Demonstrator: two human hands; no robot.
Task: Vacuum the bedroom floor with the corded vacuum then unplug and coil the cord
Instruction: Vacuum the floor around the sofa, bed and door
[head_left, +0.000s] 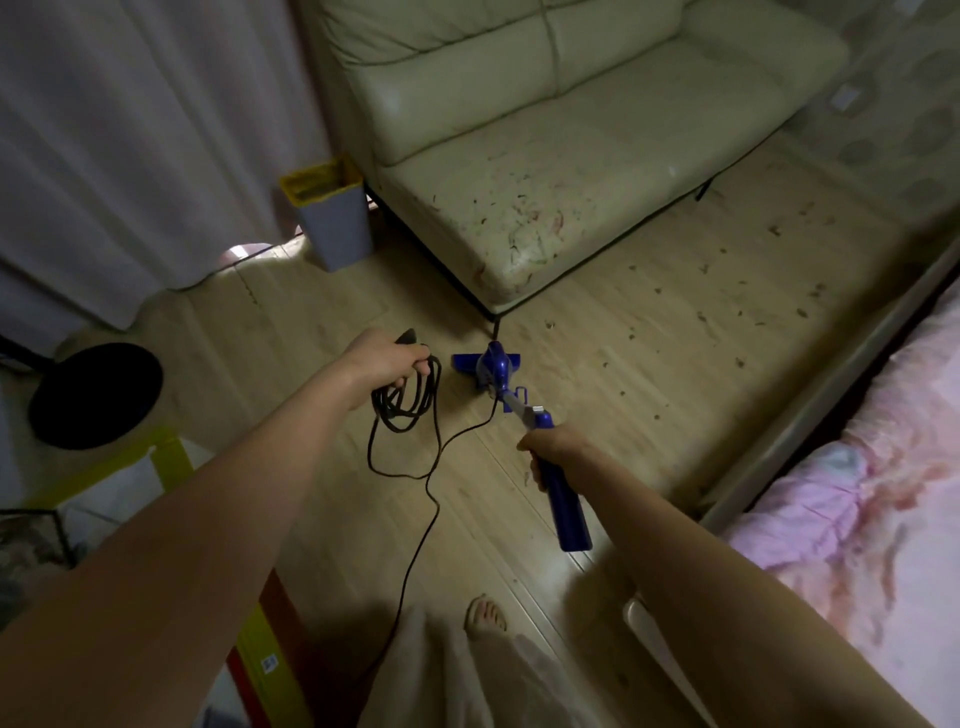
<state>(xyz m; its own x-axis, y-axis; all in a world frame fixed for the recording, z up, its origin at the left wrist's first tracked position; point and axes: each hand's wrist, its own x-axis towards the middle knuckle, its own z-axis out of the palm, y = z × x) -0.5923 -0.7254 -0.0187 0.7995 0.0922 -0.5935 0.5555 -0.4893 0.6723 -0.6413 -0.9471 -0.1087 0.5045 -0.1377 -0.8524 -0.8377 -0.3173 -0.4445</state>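
A blue stick vacuum (493, 370) stands with its floor head on the wooden floor just in front of the sofa's near corner leg. My right hand (553, 452) is closed around its blue handle (563, 499). My left hand (387, 361) holds a bundle of black cord loops (402, 405) with a dark plug end sticking up above the fingers. One strand of the cord runs from the loops to the vacuum body, another trails down across the floor toward my feet. Small dark scraps of debris (737, 332) are scattered on the floor to the right.
A cream sofa (545, 156) with debris on its seat stands ahead. A grey bin with a yellow rim (332, 218) sits left of it by white curtains. A black round base (96, 395) is at left, a bed with pink bedding (872, 493) at right. My bare foot (485, 616) is below.
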